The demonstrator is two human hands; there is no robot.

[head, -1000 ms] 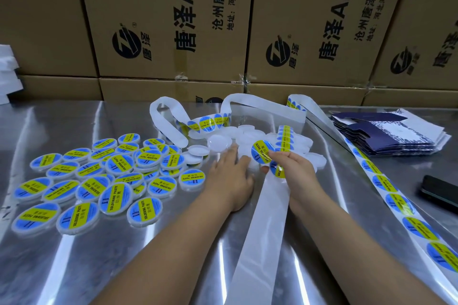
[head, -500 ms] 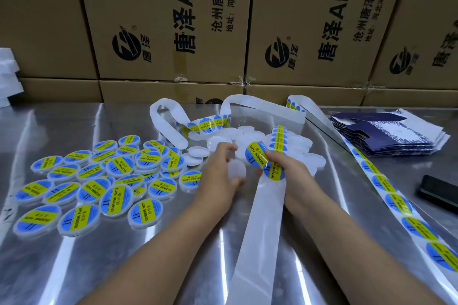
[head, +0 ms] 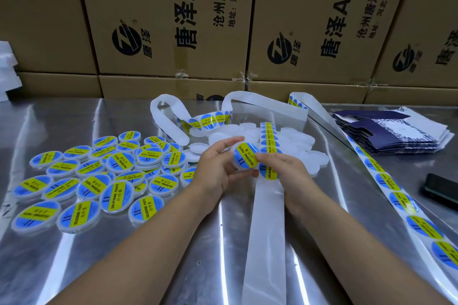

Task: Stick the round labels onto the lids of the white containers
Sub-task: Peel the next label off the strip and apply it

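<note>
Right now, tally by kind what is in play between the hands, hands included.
Hands: 2, left hand and right hand
white container, gripped by the left hand: 1
round label on its lid, under the right thumb: 1
Total: 4

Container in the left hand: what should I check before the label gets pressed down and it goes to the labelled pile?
1. Left hand grips the white container: ok.
2. Round label lies on its lid, right hand pinching one edge: ok.
3. Label centred on the lid: cannot tell.
4. Label flat, no bubbles: cannot tell.
5. Next label waiting on the strip: ok.
6. Unlabelled containers available beyond the hands: ok.
</note>
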